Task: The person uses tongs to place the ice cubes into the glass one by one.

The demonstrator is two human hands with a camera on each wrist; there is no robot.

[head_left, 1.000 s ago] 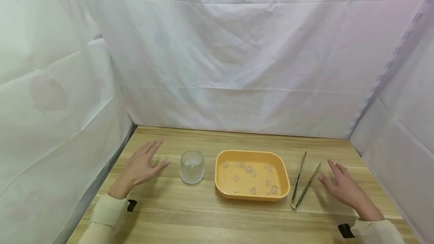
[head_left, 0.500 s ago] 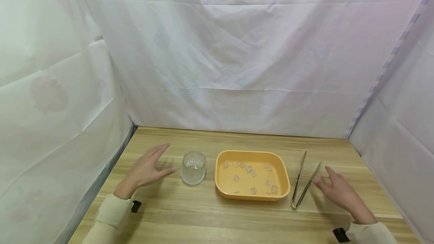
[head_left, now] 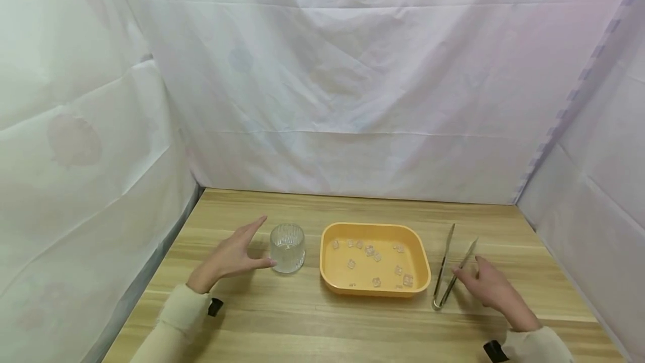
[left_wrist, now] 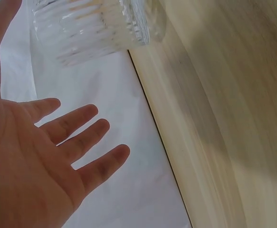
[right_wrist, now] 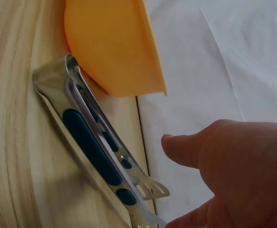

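Observation:
A ribbed clear glass (head_left: 287, 251) stands upright on the table, seemingly with some clear liquid inside. Close on its left is my left hand (head_left: 229, 256), thumb and fingers spread; in the left wrist view the palm (left_wrist: 29, 166) faces the glass (left_wrist: 90, 28) across a gap. Metal tongs (head_left: 448, 276) with dark teal grip pads (right_wrist: 90, 145) lie spread on the table. My right hand (head_left: 491, 284) hovers at their right arm, thumb over it in the head view; contact cannot be told. Between glass and tongs sits a yellow tray (head_left: 347, 290) holding several clear cubes (head_left: 370, 250).
The wooden table (head_left: 302, 329) has white cloth (head_left: 342, 99) hanging behind it and along both sides. The tongs lie just right of the tray, and the glass stands a short way left of it.
My left hand has moved right, up to the glass. My right hand has moved left and nearer to the tongs. Glass, tray and tongs stay in place.

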